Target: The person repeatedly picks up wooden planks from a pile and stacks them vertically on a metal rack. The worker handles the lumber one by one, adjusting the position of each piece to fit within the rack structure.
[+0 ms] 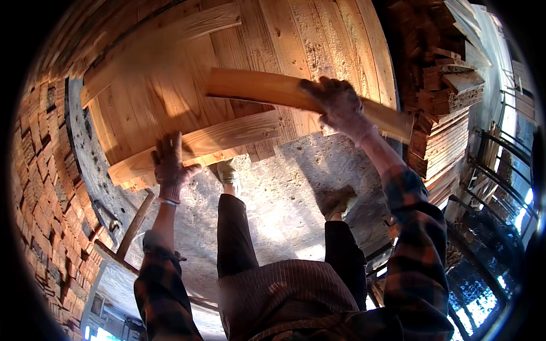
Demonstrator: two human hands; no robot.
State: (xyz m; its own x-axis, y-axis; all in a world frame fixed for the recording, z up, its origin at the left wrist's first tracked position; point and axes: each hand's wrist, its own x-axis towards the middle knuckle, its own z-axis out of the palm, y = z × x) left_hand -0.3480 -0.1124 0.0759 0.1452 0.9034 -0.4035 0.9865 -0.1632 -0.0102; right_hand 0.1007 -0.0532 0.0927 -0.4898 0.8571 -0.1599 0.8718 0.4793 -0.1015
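Plank [256, 85] at 1 o'clock: prob. stiff, light, best held mid.; your R hand [340, 108] pinches it, L hand [170, 169] spread.

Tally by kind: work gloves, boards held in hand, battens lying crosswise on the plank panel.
Work gloves: 2
Held wooden board: 1
Crosswise wooden battens: 2
Total: 5

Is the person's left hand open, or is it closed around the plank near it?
Open: the left hand shows extended fingers and thumb apart, overlapping the plank. Whether it presses down, I cannot tell.
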